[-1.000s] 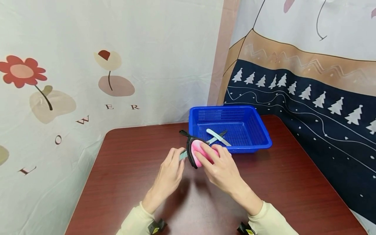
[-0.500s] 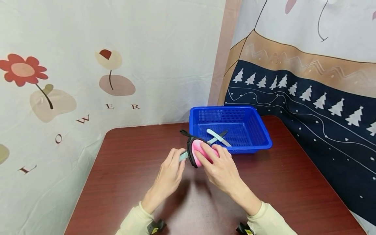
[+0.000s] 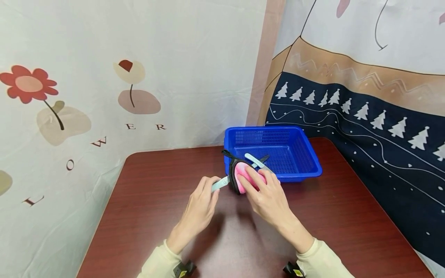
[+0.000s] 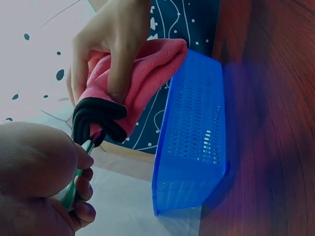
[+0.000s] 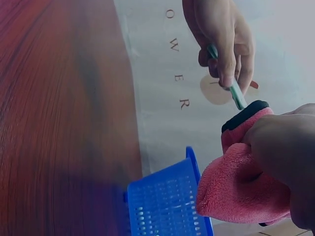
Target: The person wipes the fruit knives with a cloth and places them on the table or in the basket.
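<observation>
My left hand point(image 3: 198, 206) grips the pale green handle of a knife point(image 3: 220, 183), pointed toward the right hand. A pink fleece cloth point(image 3: 240, 175) with black trim and a black hanging loop is pinched in my right hand point(image 3: 269, 197), folded over the knife's blade, which is mostly hidden. Both hands are held above the table, in front of the basket. In the left wrist view the cloth point(image 4: 157, 64) hangs folded from the right fingers, its black edge against the knife. The right wrist view shows the handle point(image 5: 237, 94) entering the cloth's black-edged fold.
Behind the hands, a blue plastic basket point(image 3: 309, 162) stands at the back of the reddish-brown table point(image 3: 156, 185). Inside it lie a knife with a pale handle point(image 3: 253, 158) and another crossing it with a dark blade point(image 3: 265, 158). Printed cloth hangs behind the table.
My right hand has moved slightly right with the pink cloth, away from the left hand. More of the knife's handle end shows between them. The left hand has stayed nearly still.
</observation>
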`<state>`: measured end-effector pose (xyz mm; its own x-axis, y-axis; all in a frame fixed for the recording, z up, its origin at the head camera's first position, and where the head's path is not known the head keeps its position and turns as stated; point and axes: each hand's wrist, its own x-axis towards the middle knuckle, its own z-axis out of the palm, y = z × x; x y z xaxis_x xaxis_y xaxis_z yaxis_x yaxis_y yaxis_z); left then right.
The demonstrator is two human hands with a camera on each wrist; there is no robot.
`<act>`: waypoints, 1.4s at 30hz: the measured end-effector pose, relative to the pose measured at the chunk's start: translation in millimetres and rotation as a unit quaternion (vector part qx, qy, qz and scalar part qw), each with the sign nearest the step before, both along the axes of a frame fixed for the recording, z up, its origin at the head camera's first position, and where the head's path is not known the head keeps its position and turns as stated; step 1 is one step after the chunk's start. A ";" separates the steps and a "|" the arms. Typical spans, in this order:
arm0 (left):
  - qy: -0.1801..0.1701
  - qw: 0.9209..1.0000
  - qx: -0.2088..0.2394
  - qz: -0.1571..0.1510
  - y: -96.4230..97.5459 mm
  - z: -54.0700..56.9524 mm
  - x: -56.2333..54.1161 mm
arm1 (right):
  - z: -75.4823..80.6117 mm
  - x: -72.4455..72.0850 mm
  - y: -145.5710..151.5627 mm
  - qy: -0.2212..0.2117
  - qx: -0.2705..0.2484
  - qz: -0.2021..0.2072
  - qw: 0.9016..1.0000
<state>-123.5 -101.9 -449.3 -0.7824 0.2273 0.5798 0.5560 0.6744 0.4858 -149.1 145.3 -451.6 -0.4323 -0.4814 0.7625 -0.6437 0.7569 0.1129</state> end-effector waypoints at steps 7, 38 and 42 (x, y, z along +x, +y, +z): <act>-0.005 1.000 0.002 -0.002 -0.2 0.2 0.2 | -1.6 -3.1 10.5 -0.009 -0.015 -0.003 1.000; 0.028 0.999 0.015 0.025 -3.2 1.3 -5.8 | 7.0 -1.2 19.8 0.041 -0.057 0.039 0.997; 0.023 0.999 0.013 0.021 -1.1 3.1 -5.9 | 8.5 1.9 2.6 0.051 -0.040 0.061 0.996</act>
<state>-129.4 -103.1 -446.2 -0.7633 0.1792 0.6208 0.5496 0.6851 0.4781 -147.2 147.9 -443.1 -0.2923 -0.4611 0.8378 -0.7192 0.6834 0.1252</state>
